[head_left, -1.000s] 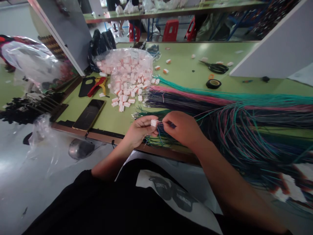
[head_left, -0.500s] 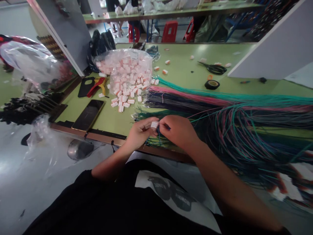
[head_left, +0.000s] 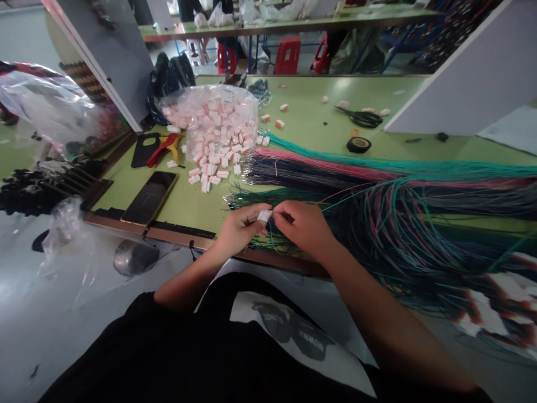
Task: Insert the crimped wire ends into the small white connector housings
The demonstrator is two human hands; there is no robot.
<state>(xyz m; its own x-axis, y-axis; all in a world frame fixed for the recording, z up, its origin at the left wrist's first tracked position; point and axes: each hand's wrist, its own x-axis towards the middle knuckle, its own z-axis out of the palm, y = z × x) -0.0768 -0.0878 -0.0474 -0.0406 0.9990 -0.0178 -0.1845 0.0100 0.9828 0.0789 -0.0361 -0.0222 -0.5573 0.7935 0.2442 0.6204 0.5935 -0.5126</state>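
Note:
Between the thumb and fingers of my left hand (head_left: pixel 238 226) is a small white connector housing (head_left: pixel 264 215). My right hand (head_left: pixel 304 224) pinches at the connector's right side, on what looks like a thin wire; its tip is hidden by the fingers. A pale blue wire (head_left: pixel 271 239) loops down below the connector. Beyond my hands lie bundles of wires, green (head_left: pixel 302 146), pink (head_left: pixel 310 159) and dark (head_left: pixel 289 174), their metal-tipped ends toward the left. A clear plastic bag (head_left: pixel 222 109) of white-and-orange connectors spills loose connectors (head_left: pixel 207 170) onto the green table (head_left: pixel 197 204).
A phone (head_left: pixel 150 197), a black phone case (head_left: pixel 144 150) and red-yellow pliers (head_left: pixel 163 150) lie on the left. Scissors (head_left: pixel 361 116) and black tape (head_left: pixel 358 145) are at the back right. Finished-looking connector ends (head_left: pixel 486 313) hang at the lower right. Grey partitions (head_left: pixel 457 84) flank the table.
The whole view has shifted slightly to the left. My right fingers have moved a little at the connector, and the pale blue wire loop below it shows more clearly.

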